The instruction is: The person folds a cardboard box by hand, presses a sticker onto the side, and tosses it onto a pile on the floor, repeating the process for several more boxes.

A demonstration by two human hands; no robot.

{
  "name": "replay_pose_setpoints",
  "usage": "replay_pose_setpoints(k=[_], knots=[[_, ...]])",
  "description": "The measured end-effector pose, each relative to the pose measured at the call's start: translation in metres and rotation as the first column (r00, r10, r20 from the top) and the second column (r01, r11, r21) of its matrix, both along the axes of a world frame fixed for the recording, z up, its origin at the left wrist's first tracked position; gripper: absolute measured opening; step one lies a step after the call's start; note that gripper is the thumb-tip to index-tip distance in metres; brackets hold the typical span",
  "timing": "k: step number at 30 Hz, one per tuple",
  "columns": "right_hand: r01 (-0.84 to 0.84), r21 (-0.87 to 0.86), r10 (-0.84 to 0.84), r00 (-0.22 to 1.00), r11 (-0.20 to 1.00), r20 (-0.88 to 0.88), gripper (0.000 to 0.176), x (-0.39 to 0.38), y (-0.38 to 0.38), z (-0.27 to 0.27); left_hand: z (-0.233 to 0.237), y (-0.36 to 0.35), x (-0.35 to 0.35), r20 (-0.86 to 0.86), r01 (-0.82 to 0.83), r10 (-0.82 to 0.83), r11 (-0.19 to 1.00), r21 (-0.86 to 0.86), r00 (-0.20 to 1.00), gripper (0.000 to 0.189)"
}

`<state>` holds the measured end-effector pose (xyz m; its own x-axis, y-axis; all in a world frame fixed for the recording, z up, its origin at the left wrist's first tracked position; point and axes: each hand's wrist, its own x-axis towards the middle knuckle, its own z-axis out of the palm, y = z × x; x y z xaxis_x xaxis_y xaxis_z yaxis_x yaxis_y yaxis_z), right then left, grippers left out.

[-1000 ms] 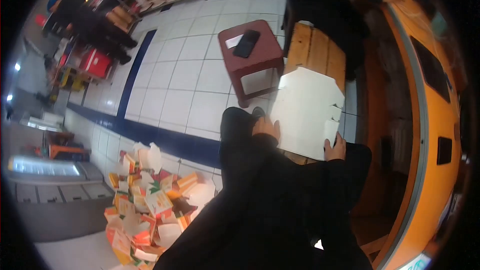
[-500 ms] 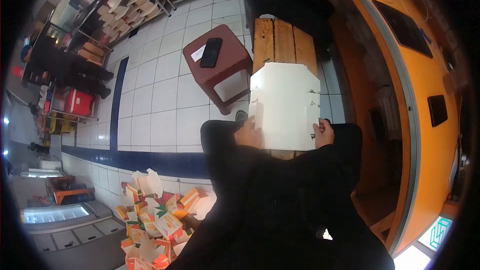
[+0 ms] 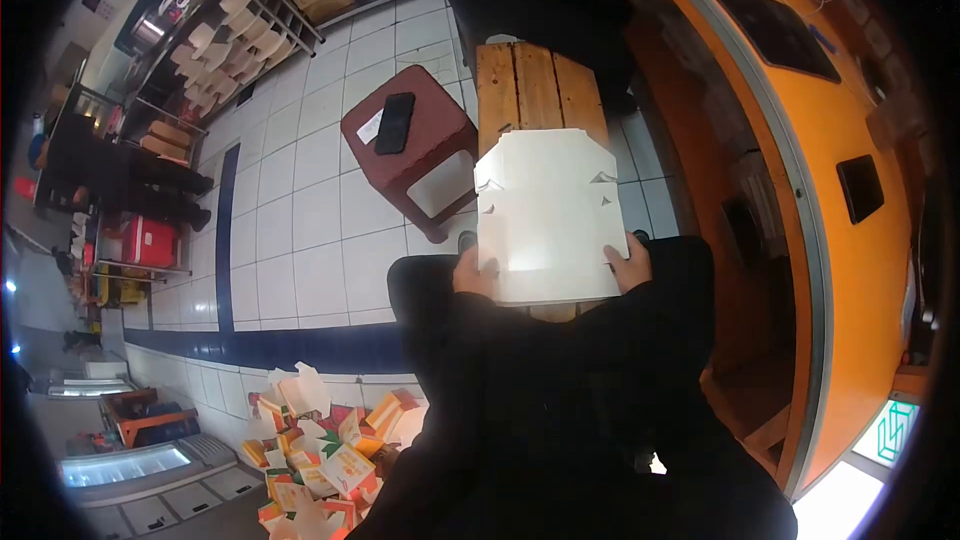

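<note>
Holding white cardboard point(image 3: 550, 215) flat on a wooden bench point(image 3: 545, 90), between the knees point(image 3: 690, 275).
Gripped at the near left edge by the left hand point(image 3: 474, 272), at the near right by the right hand point(image 3: 632, 266) — closed on both sides with thumbs point(image 3: 612, 256) on top, undersides hidden — apparently to steady it evenly, with the bench as firm support.

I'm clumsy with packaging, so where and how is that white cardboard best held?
Probably grip the white cardboard by both side edges near the wearer, coming from left and right, thumbs on top, as left hand and right hand do: it looks broad and flat.
</note>
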<state>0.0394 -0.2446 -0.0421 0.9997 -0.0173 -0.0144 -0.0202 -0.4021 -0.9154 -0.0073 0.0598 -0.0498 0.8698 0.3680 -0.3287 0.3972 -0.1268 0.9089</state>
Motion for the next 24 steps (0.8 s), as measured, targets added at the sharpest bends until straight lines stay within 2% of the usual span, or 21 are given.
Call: replay_pose_setpoints(k=[1,2,3,4,5,6,7,9,11,13,15,17,18,20,21,23,24], knots=[[0.037,0.167,-0.026,0.997,0.985,-0.068,0.033,0.001,0.0,0.009,0.002,0.0,0.0,0.001,-0.002,0.002,1.0,0.003,1.0,0.047],[0.084,0.326,-0.04,0.989,0.941,-0.141,0.033,0.002,0.001,0.018,0.005,0.0,-0.001,0.06,-0.021,0.028,0.995,-0.102,0.998,0.044],[0.085,0.329,-0.039,0.989,0.941,-0.141,0.033,0.002,0.002,0.024,0.008,-0.001,-0.002,0.115,-0.032,0.057,0.978,-0.207,0.992,0.04],[0.137,0.338,-0.057,0.97,0.931,-0.235,0.033,0.003,0.003,0.03,0.012,-0.004,-0.001,0.115,-0.03,0.055,0.978,-0.205,0.992,0.04],[0.19,0.342,-0.073,0.942,0.92,-0.328,0.034,0.003,0.004,0.035,0.015,-0.008,0.001,0.155,-0.063,0.114,0.951,-0.303,0.981,0.038],[0.194,0.343,-0.076,0.941,0.919,-0.329,0.034,0.002,0.008,0.044,0.017,-0.01,0.002,0.188,-0.089,0.177,0.912,-0.4,0.966,0.036],[0.197,0.303,-0.099,0.946,0.933,-0.309,0.034,0.0,0.012,0.054,0.016,-0.007,0.001,0.187,-0.086,0.173,0.912,-0.4,0.967,0.036],[0.202,0.261,-0.124,0.95,0.944,-0.288,0.034,0.0,0.012,0.05,0.015,0.0,0.0,0.111,0.053,-0.051,0.998,-0.02,0.992,0.039],[0.102,0.179,-0.091,0.994,0.979,-0.066,0.034,0.002,0.007,0.024,0.019,-0.001,-0.006,0.166,0.076,-0.08,0.997,0.03,0.983,0.042],[0.109,0.159,-0.104,0.994,0.981,-0.038,0.035,-0.002,0.006,0.023,0.033,-0.004,-0.009,0.22,0.101,-0.116,0.992,0.08,0.968,0.045],[0.124,0.137,-0.124,0.992,0.983,-0.01,0.035,-0.006,0.003,0.027,0.053,-0.009,-0.011,0.108,0.075,-0.11,0.956,0.283,0.988,0.049],[0.069,0.018,-0.067,0.993,0.997,-0.097,0.037,-0.008,0.0,0.038,0.062,-0.019,-0.012,0.049,0.065,-0.085,0.945,0.321,0.995,0.051],[0.074,0.019,-0.072,0.993,0.997,-0.098,0.037,-0.01,0.001,0.041,0.068,-0.025,-0.012,-0.01,0.047,-0.047,0.932,0.36,0.999,0.053],[0.051,-0.245,-0.064,0.997,0.968,-0.044,0.04,-0.014,0.006,0.047,0.075,-0.035,-0.011,-0.073,0.073,-0.051,0.932,0.356,0.996,0.053],[0.052,-0.243,-0.065,0.997,0.969,-0.047,0.04,-0.016,0.011,0.054,0.073,-0.04,-0.012,-0.047,0.124,-0.115,0.901,0.416,0.992,0.053],[-0.072,-0.297,0.082,0.996,0.952,0.022,0.044,-0.02,0.02,0.065,0.069,-0.048,-0.015,0.012,0.237,-0.289,0.808,0.54,0.957,0.058],[-0.145,-0.404,0.167,0.986,0.903,0.02,0.047,-0.021,0.02,0.055,0.061,-0.05,-0.015,0.01,0.24,-0.29,0.807,0.54,0.957,0.058]])
